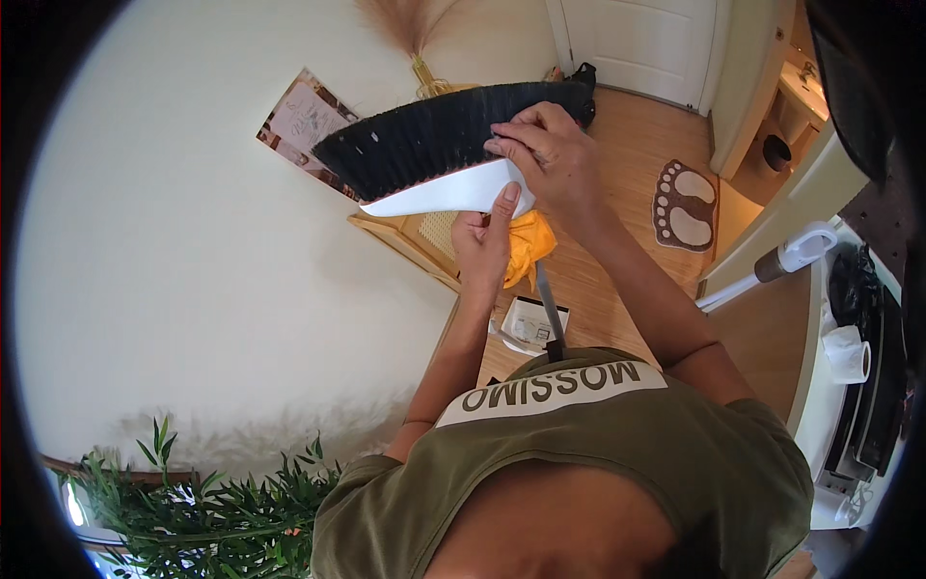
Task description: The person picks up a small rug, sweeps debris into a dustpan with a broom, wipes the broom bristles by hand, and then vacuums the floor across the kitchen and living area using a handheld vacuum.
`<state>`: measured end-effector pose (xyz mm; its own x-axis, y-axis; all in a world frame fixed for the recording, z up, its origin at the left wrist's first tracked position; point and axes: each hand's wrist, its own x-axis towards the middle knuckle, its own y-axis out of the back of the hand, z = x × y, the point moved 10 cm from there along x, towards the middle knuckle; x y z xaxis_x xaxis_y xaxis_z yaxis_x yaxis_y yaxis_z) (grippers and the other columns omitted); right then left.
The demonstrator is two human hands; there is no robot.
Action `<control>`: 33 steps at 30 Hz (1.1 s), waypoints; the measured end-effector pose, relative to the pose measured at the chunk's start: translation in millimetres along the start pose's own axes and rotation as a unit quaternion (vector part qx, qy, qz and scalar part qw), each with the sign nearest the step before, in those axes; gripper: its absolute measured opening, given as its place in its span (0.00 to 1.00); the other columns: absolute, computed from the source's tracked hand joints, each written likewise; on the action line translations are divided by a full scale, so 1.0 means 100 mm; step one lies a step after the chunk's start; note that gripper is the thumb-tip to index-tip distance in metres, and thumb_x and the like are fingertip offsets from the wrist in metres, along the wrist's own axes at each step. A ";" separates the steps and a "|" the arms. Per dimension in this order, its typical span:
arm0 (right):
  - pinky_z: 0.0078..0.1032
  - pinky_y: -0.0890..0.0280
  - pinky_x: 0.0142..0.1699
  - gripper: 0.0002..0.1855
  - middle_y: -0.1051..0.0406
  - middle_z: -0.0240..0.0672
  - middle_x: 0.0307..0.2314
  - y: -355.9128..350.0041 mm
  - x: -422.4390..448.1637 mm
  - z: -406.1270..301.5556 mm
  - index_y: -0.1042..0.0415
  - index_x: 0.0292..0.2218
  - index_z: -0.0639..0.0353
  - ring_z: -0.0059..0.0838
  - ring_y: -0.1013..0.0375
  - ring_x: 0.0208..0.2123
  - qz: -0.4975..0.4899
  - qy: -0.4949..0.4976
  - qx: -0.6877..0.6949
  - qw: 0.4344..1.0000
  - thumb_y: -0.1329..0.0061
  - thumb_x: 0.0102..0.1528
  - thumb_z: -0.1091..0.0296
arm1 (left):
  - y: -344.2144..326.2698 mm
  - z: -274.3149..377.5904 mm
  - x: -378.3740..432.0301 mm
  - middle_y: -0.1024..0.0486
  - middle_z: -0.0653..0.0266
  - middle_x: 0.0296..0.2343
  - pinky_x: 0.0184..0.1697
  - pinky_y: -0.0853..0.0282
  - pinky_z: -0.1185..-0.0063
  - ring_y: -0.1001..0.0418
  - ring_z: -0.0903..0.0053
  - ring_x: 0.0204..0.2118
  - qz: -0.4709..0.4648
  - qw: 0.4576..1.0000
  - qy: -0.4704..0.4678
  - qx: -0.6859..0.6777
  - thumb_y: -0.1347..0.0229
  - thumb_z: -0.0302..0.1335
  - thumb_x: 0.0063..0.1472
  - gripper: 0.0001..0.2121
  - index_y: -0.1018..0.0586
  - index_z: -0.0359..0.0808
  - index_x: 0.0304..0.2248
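Observation:
A broom with a white plastic head (pixel 448 189) and long black bristles (pixel 427 137) is raised upside down before me, bristles up. My left hand (pixel 485 242) grips the white head, thumb pressed on its near face. At the bristles' base near the right part, my right hand (pixel 553 155) has thumb and fingertips pinched together; whatever lies between them is too small to make out. Bits of pale lint cling to the bristles. An orange cloth (pixel 530 244) hangs just beneath the head, beside my left hand. Below it a grey pole (pixel 550 304) runs down towards my body.
A wooden cabinet (pixel 405 242) with a woven panel stands by the wall, near dried pampas grass (pixel 412 29). A foot-patterned mat (pixel 686 206) lies on the floor. Rightward are a stick vacuum (pixel 788 257) and a counter with a paper roll (pixel 848 358). Leafy plants (pixel 217 514) stand lower left.

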<state>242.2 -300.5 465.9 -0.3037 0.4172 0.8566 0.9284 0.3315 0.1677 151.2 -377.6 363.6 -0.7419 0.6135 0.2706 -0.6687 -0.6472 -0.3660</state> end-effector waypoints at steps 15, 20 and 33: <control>0.12 0.42 0.28 0.07 0.33 0.28 0.22 0.45 -0.25 0.53 0.30 0.27 0.63 0.14 0.38 0.22 -0.039 -0.294 0.248 0.922 0.54 0.47 0.69 | 0.02 -0.21 -0.16 0.30 0.68 0.21 0.21 0.41 0.91 0.36 0.91 0.21 0.006 0.999 0.040 0.012 0.48 0.27 0.51 0.08 0.28 0.29 0.26; 0.16 0.38 0.26 0.05 0.32 0.32 0.21 0.48 -0.37 0.34 0.30 0.23 0.63 0.18 0.33 0.21 0.025 -0.169 0.081 0.982 0.51 0.43 0.71 | -0.09 -0.21 -0.21 0.30 0.67 0.22 0.21 0.40 0.91 0.36 0.91 0.22 -0.016 0.998 0.046 0.049 0.48 0.28 0.51 0.09 0.28 0.29 0.27; 0.12 0.39 0.24 0.07 0.31 0.31 0.18 0.32 -0.28 0.40 0.31 0.25 0.65 0.14 0.36 0.17 -0.046 -0.235 0.228 0.944 0.50 0.40 0.74 | -0.07 -0.35 -0.35 0.30 0.67 0.20 0.20 0.42 0.90 0.37 0.90 0.20 -0.025 0.995 0.067 0.072 0.48 0.29 0.51 0.10 0.27 0.28 0.26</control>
<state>271.7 -267.5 428.1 -0.5402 0.6623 0.5191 0.7368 0.6703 -0.0884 183.9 -378.4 325.6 -0.7009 0.6948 0.1611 -0.7118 -0.6667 -0.2210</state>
